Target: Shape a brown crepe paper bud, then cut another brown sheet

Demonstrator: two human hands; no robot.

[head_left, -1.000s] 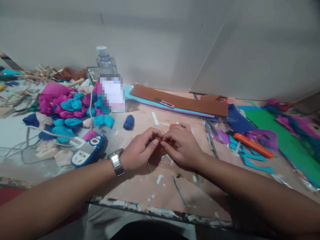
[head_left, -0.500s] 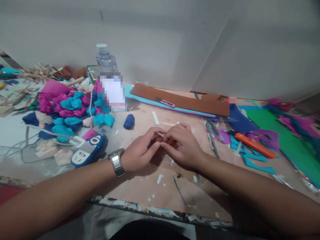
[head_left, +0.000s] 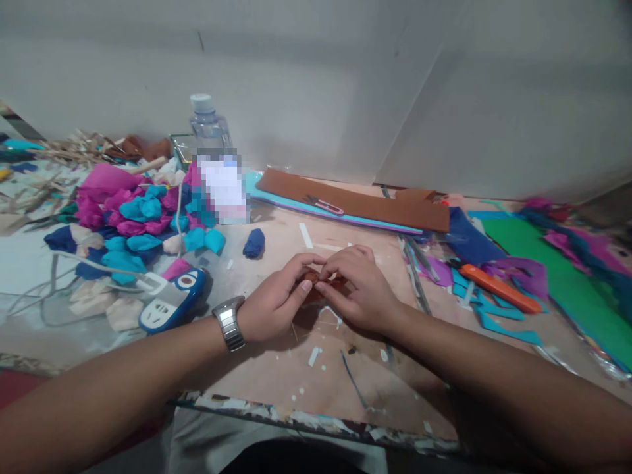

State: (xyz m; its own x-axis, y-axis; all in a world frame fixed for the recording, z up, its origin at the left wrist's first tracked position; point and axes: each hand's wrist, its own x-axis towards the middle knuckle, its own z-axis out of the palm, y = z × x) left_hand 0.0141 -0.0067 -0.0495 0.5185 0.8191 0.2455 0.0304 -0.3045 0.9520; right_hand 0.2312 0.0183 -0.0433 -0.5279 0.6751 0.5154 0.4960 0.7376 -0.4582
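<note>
Over the middle of the table, my left hand (head_left: pixel 279 294) and my right hand (head_left: pixel 361 284) meet around a small brown crumpled piece (head_left: pixel 311 276), which looks like paper or thin foam. The thumb and fingers of my left hand pinch its left part. My right hand's fingertips pinch it from the other side, and some brown shows under the right palm. Much of the piece is hidden by the fingers. A dark blue crumpled bundle (head_left: pixel 253 243) lies on the table beyond my left hand.
Left of my hands are a blue power strip (head_left: pixel 175 303) and a heap of pink, blue and cream bundles (head_left: pixel 141 207). A bottle (head_left: pixel 210 125) stands behind a blurred screen (head_left: pixel 223 187). Brown sheets (head_left: pixel 375 201) carry small scissors (head_left: pixel 323 205). An orange cutter (head_left: pixel 501 288) lies right.
The view has shifted slightly. My fingers have moved a little on the brown piece, and both hands still hold it.
</note>
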